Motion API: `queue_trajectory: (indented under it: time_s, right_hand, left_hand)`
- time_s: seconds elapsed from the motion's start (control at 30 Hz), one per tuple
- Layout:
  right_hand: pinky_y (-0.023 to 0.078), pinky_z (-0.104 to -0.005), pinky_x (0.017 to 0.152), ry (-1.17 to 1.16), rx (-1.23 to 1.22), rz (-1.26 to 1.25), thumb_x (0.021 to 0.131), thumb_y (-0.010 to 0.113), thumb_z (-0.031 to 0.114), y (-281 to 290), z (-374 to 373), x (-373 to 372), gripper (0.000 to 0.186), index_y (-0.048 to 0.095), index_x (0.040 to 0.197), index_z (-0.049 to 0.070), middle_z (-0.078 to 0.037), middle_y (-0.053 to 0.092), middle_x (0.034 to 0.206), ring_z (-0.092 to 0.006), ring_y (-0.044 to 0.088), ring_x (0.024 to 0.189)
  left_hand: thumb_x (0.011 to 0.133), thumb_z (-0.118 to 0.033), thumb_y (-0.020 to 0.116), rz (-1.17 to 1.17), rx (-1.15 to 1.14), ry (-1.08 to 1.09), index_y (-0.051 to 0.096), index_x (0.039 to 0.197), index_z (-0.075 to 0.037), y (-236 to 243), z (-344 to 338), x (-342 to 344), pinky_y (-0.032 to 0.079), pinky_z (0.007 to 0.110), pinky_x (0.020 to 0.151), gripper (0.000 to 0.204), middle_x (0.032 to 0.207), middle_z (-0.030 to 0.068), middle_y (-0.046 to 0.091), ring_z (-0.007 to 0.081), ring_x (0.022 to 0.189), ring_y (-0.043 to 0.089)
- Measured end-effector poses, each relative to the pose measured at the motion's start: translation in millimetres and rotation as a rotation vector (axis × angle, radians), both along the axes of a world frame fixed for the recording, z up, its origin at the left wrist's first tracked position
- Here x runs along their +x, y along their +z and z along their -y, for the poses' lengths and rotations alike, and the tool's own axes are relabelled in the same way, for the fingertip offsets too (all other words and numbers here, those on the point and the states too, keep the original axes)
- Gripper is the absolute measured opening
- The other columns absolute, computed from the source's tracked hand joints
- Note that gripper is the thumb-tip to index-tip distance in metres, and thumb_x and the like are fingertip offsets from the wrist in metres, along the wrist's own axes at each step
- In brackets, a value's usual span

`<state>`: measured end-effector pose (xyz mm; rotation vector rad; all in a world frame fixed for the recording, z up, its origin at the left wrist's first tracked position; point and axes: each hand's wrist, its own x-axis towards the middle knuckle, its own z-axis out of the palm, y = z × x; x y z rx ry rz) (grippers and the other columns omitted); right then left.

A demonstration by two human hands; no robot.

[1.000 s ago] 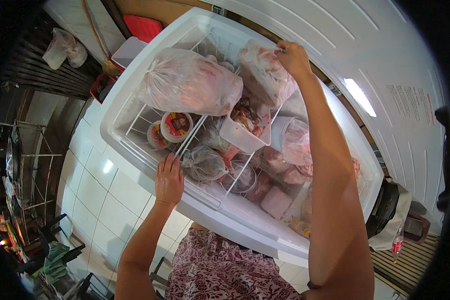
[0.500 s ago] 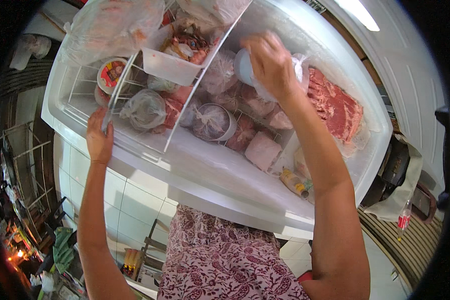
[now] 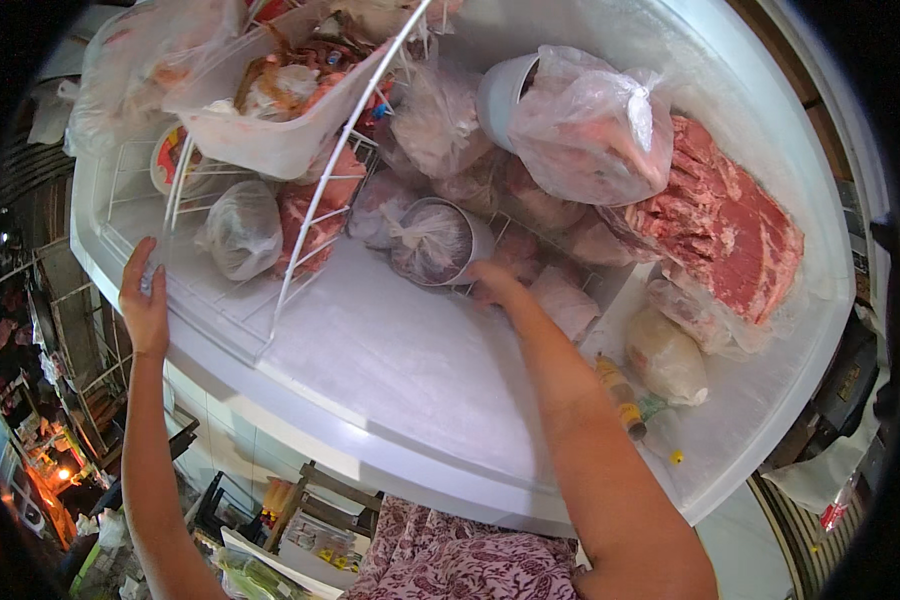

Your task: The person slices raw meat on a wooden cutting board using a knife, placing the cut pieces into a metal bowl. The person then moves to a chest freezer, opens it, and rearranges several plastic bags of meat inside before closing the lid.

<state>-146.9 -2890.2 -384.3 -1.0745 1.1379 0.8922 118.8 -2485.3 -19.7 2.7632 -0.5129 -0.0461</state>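
An open white chest freezer (image 3: 390, 380) holds frozen food. At its near left edge, my left hand (image 3: 142, 290) has its fingers hooked over the rim, beside the wire baskets (image 3: 292, 275). My right hand (image 3: 495, 283) reaches down against a small pale tub (image 3: 475, 245) holding a knotted bag (image 3: 420, 232); its fingertips are partly hidden. Farther back are a larger pale bucket (image 3: 495, 95) with a bagged lump (image 3: 590, 130) and a slab of red meat (image 3: 730, 230). An open plastic container (image 3: 240, 140) of meat scraps sits on the left basket.
A pale bag (image 3: 665, 355) and a bottle (image 3: 620, 395) lie in the freezer's near right. Outside are racks and clutter (image 3: 45, 400) at left, a wooden-framed chair (image 3: 300, 515) below, and a slatted surface (image 3: 790, 520) with dark items at right.
My right hand has left the bag at the upper back and moved down to the small tub. My view has shifted rightward over the freezer; my left hand stays on the near edge.
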Motion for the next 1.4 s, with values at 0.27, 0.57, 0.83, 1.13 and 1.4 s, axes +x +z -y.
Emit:
queue_trajectory:
  time_s: [0.27,0.57,0.83,1.13,1.4]
  right_hand:
    - [0.055,-0.0637,0.078,-0.119,0.037,0.222,0.072,0.072,0.014,-16,-22,15,0.069,0.043,0.134,0.006,-0.021,0.045,0.135,-0.0471,0.053,0.115]
    - [0.049,-0.0605,0.094,0.242,0.024,0.656,0.083,0.073,0.034,3,5,22,0.068,0.047,0.137,0.003,-0.018,0.048,0.141,-0.0391,0.050,0.126]
    - [0.046,-0.0497,0.102,0.322,-0.528,0.367,0.100,0.051,0.039,-27,1,55,0.058,0.043,0.142,-0.001,-0.029,0.054,0.136,-0.0424,0.053,0.126]
    - [0.053,-0.0485,0.091,0.745,-0.609,0.444,0.093,0.054,0.015,-21,5,64,0.056,0.037,0.141,-0.007,-0.032,0.065,0.113,-0.0434,0.066,0.106]
    - [0.051,-0.0479,0.094,0.504,-0.908,0.712,0.088,0.058,0.013,-7,-13,68,0.049,0.051,0.133,-0.005,-0.029,0.066,0.114,-0.0417,0.064,0.108]
  left_hand:
    - [0.093,0.000,0.056,-0.024,-0.036,0.021,0.058,0.135,-0.002,-3,-8,2,0.034,0.038,0.114,0.042,0.138,0.0125,0.059,0.0255,0.133,0.051]
    - [0.093,-0.002,0.057,-0.021,-0.001,0.003,0.058,0.134,-0.002,0,-1,2,0.035,0.039,0.114,0.041,0.138,0.0128,0.059,0.0257,0.132,0.052]
    - [0.093,-0.002,0.057,-0.022,-0.031,0.033,0.058,0.135,-0.001,0,-1,1,0.035,0.039,0.114,0.042,0.138,0.0125,0.059,0.0253,0.133,0.052]
    - [0.094,0.000,0.055,-0.020,-0.035,0.038,0.058,0.135,-0.002,-1,-7,2,0.034,0.038,0.115,0.042,0.139,0.0120,0.059,0.0244,0.133,0.051]
    - [0.094,-0.002,0.056,0.029,0.000,0.048,0.058,0.135,-0.002,-1,-6,0,0.034,0.038,0.115,0.041,0.139,0.0110,0.059,0.0237,0.133,0.052]
